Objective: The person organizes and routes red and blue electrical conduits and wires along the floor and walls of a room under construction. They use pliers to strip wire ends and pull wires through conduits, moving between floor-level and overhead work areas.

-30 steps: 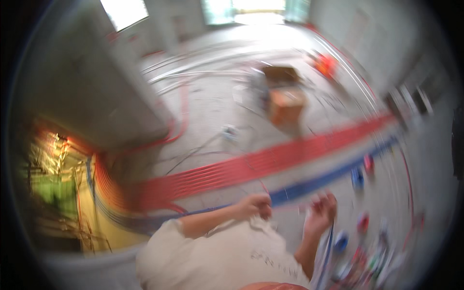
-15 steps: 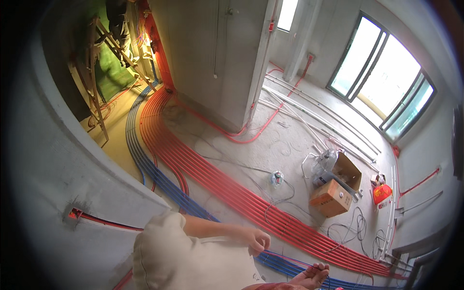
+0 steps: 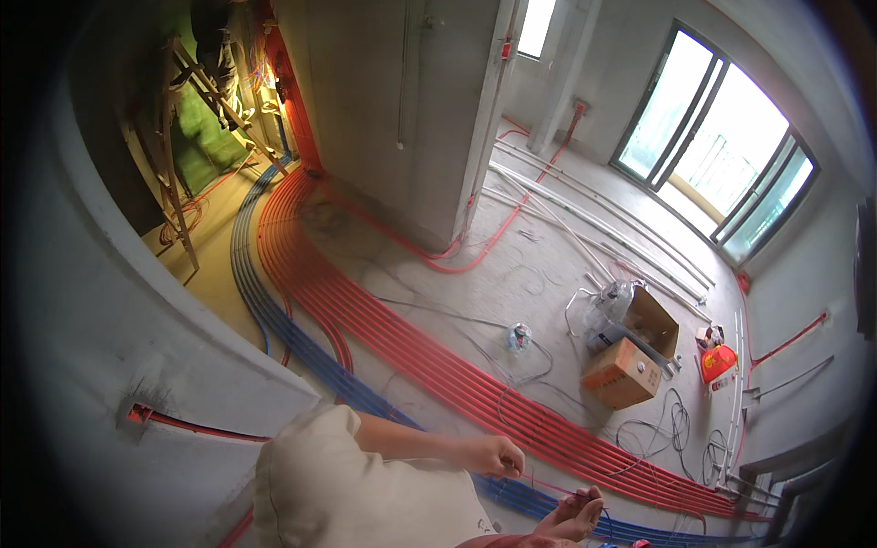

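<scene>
My left hand (image 3: 498, 456) reaches in from a pale short sleeve, its fingers pinched on one end of a thin red wire (image 3: 541, 483). That wire runs across the short gap to my right hand (image 3: 568, 521), whose thumb and fingers are closed on it. A dark blue wire (image 3: 609, 522) curves down beside the right fingertips. Both hands are above a band of blue conduits (image 3: 521, 498) on the floor. Part of the right forearm is cut off by the lower edge.
Red conduits (image 3: 411, 342) sweep along the floor. White pipes (image 3: 594, 233) lie near the sliding window (image 3: 722, 137). A cardboard box (image 3: 623, 374), a plastic bottle (image 3: 519, 338) and loose grey cable (image 3: 676, 425) stand or lie rightward. A person's legs (image 3: 216, 68) show by a wooden ladder (image 3: 169, 164).
My left hand has shifted slightly right, and its fingers have closed more tightly. The right hand has moved slightly left and up. The view has shifted a little.
</scene>
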`<action>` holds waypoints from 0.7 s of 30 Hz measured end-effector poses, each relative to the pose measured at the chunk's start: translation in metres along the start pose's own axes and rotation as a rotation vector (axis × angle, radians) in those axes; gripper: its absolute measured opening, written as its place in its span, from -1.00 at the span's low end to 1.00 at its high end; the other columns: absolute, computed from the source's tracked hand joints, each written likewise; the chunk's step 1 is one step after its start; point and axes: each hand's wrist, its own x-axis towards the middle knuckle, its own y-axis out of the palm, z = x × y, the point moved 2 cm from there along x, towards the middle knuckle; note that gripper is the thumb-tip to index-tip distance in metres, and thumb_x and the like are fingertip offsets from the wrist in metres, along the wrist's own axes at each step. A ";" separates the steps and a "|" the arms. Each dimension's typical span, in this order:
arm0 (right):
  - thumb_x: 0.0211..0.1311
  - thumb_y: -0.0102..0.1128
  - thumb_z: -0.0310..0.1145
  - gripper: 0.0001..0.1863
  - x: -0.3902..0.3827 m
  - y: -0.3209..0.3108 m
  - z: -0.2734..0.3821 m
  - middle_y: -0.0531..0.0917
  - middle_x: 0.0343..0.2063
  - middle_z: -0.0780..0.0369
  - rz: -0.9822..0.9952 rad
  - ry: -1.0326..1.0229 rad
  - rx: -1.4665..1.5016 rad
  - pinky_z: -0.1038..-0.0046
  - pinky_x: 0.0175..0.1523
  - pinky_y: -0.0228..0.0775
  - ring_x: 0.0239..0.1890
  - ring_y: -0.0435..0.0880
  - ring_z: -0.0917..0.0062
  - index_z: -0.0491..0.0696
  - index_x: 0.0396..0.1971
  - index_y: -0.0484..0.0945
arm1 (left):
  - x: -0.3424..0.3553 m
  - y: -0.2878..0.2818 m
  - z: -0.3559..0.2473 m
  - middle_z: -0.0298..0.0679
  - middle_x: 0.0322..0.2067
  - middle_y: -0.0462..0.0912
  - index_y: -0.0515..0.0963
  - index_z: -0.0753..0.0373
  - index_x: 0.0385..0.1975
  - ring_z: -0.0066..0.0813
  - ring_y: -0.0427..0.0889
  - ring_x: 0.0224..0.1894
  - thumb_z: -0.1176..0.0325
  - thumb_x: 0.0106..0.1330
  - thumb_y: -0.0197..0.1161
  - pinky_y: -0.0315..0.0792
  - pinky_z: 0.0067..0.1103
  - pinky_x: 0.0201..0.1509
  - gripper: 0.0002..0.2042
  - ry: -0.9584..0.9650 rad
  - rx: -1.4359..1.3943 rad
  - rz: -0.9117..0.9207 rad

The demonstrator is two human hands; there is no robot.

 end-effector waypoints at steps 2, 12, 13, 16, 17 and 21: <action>0.43 0.20 -0.04 -0.58 0.001 -0.017 -0.005 0.66 -0.27 0.23 0.022 0.019 0.016 0.60 -0.25 0.52 -0.32 0.59 0.60 -0.12 -0.02 0.56 | 0.004 0.003 0.005 -0.38 -0.56 0.54 0.62 0.27 -0.27 -0.65 0.53 -0.52 0.40 0.39 0.27 0.38 -0.61 -0.50 -0.91 0.041 0.036 0.009; 0.41 0.24 -0.06 -0.58 0.004 -0.034 -0.020 0.68 -0.20 0.24 -0.036 0.028 -0.002 0.56 -0.20 0.59 -0.23 0.64 0.56 -0.12 -0.01 0.59 | 0.009 -0.006 -0.003 -0.08 -0.35 0.69 0.63 0.33 -0.20 -0.27 0.66 -0.24 0.35 0.34 0.26 0.50 -0.42 -0.11 -0.82 -0.072 0.136 0.089; 0.41 0.24 -0.06 -0.58 0.003 -0.032 -0.019 0.68 -0.18 0.24 -0.035 0.031 -0.020 0.56 -0.19 0.59 -0.21 0.65 0.55 -0.12 -0.01 0.59 | 0.009 -0.008 -0.008 -0.07 -0.34 0.69 0.63 0.33 -0.20 -0.27 0.67 -0.24 0.35 0.34 0.26 0.50 -0.42 -0.12 -0.82 -0.061 0.149 0.083; 0.43 0.20 -0.04 -0.57 0.002 -0.018 -0.016 0.65 -0.23 0.26 -0.061 0.024 -0.057 0.60 -0.24 0.51 -0.27 0.60 0.62 -0.11 0.00 0.56 | 0.008 -0.009 -0.012 -0.23 -0.47 0.61 0.63 0.32 -0.25 -0.47 0.59 -0.37 0.43 0.32 0.30 0.44 -0.50 -0.28 -0.89 0.027 0.146 -0.008; 0.45 0.16 -0.02 -0.57 0.003 -0.008 -0.015 0.62 -0.31 0.30 -0.090 0.008 -0.058 0.64 -0.33 0.43 -0.37 0.54 0.70 -0.11 0.00 0.54 | 0.008 -0.009 -0.012 -0.31 -0.53 0.58 0.62 0.32 -0.28 -0.58 0.55 -0.44 0.47 0.31 0.33 0.41 -0.55 -0.36 -0.92 0.066 0.139 -0.050; 0.48 0.15 -0.06 -0.61 0.006 0.005 -0.012 0.60 -0.40 0.32 -0.098 0.010 -0.064 0.69 -0.43 0.38 -0.44 0.53 0.74 -0.12 -0.03 0.53 | 0.008 -0.012 -0.001 -0.32 -0.52 0.58 0.63 0.30 -0.27 -0.60 0.55 -0.43 0.46 0.32 0.32 0.41 -0.56 -0.36 -0.92 0.027 0.128 -0.070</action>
